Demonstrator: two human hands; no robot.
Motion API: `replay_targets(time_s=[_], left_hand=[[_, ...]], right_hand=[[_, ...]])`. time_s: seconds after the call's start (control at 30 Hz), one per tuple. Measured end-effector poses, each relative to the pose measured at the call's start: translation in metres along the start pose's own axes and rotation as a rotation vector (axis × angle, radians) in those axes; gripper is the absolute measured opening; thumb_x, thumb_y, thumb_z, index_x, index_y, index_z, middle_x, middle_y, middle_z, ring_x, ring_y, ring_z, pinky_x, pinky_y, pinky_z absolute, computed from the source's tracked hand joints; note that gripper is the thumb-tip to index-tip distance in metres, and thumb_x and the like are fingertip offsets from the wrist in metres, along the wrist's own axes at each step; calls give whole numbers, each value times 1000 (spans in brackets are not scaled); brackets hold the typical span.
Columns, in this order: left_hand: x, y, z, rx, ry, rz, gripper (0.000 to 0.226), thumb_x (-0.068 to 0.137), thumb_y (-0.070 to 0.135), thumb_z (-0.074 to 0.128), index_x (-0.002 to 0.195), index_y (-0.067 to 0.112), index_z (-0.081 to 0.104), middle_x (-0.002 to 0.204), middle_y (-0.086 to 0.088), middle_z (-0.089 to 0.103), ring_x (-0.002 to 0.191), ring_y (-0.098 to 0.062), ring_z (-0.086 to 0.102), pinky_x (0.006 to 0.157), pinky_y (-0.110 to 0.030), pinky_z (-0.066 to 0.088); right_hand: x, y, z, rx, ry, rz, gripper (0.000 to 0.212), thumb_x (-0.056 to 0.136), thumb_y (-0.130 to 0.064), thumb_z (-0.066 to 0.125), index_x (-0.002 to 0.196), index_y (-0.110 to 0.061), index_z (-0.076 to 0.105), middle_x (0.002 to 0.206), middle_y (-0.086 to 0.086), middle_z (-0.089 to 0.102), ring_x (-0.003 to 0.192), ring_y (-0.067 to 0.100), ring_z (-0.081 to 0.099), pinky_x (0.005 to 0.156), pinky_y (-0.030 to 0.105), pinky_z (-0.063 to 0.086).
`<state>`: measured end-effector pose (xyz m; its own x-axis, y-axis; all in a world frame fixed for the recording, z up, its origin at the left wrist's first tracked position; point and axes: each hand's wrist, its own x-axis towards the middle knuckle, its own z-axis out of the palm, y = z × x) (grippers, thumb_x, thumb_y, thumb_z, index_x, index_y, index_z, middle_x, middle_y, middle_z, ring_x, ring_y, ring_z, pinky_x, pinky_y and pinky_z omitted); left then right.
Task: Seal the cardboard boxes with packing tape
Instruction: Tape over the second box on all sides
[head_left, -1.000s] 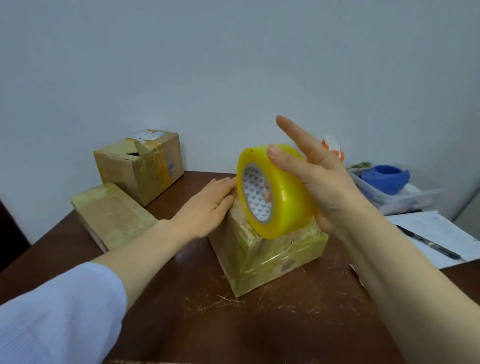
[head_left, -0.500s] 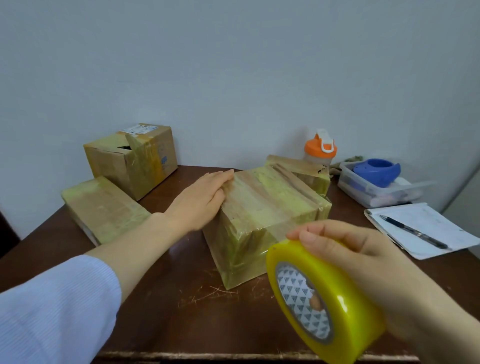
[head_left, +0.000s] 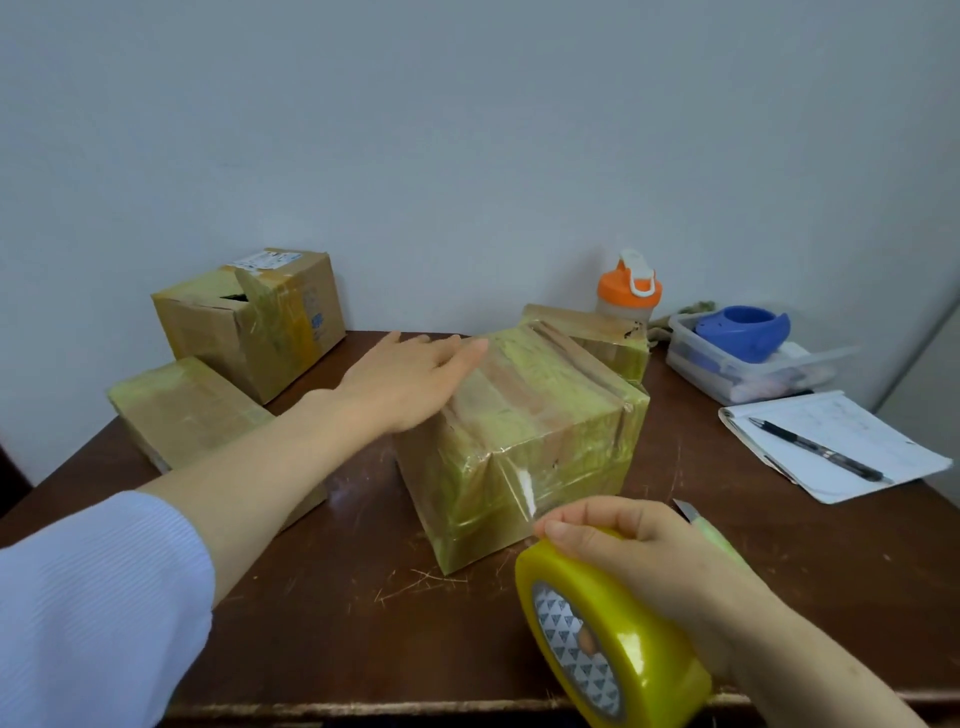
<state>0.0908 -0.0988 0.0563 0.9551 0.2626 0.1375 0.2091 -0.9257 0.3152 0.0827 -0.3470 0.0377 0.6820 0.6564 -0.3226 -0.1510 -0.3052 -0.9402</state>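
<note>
A cardboard box (head_left: 524, 431) wrapped in yellowish tape stands in the middle of the brown table (head_left: 322, 613). My left hand (head_left: 410, 382) lies flat on the box's top left edge, fingers spread. My right hand (head_left: 654, 561) grips a big yellow tape roll (head_left: 602, 629) near the table's front edge, and a clear strip of tape runs from the roll up to the box's front corner. Two more taped boxes sit at the left, a flat one (head_left: 182, 410) and a taller one (head_left: 249, 317) behind it. A fourth box (head_left: 597, 338) stands behind the middle one.
An orange-capped bottle (head_left: 628, 286) stands at the back by the wall. A clear plastic tub (head_left: 737, 364) with a blue tape dispenser (head_left: 743, 332) is at the right. A notepad (head_left: 841, 441) with a black pen (head_left: 815, 454) lies at the right edge. A cutter blade tip (head_left: 685, 509) shows behind my right hand.
My right hand has brought the tape roll from above the box down to the table's front edge, pulling tape over the box. My left hand shifted slightly and flattened on the box top.
</note>
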Motion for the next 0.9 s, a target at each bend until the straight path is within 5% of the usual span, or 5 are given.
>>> replay_targets(time_s=[0.07, 0.2, 0.5, 0.67, 0.9], left_hand=[[4, 26, 3, 141, -86, -38, 109, 67, 83, -11, 151, 19, 17, 158, -6, 15, 146, -22, 8, 116, -38, 3], [1, 50, 26, 253, -259, -63, 106, 77, 82, 6, 149, 6, -9, 157, -13, -15, 145, -23, -12, 115, -37, -6], [-33, 72, 48, 396, -52, 9, 85, 92, 63, 4, 149, 0, 1, 157, -21, 6, 146, -30, 7, 117, -40, 4], [-10, 56, 26, 196, -238, 20, 97, 85, 75, 12, 148, 6, -10, 157, -16, -11, 146, -28, -8, 115, -37, -4], [17, 24, 19, 294, -191, -109, 98, 85, 75, 11, 150, 4, -4, 158, -13, -8, 146, -22, -8, 115, -35, -7]], right_hand=[[5, 1, 0, 15, -34, 27, 10, 80, -25, 72, 84, -17, 76, 85, 23, 70, 54, 30, 63, 47, 33, 55], [14, 3, -2, 26, -32, 24, 11, 79, -23, 73, 85, -15, 76, 82, 20, 69, 60, 32, 63, 50, 36, 56], [26, 1, -5, -40, -37, 36, 16, 80, -22, 73, 93, -13, 74, 87, 17, 73, 67, 29, 69, 54, 33, 58], [31, -2, -2, -47, -38, 16, 14, 80, -25, 73, 92, -18, 75, 87, 10, 74, 73, 28, 68, 58, 34, 59], [46, -8, 0, -98, -39, 7, 11, 81, -28, 73, 90, -24, 76, 86, 7, 74, 74, 27, 68, 62, 32, 59]])
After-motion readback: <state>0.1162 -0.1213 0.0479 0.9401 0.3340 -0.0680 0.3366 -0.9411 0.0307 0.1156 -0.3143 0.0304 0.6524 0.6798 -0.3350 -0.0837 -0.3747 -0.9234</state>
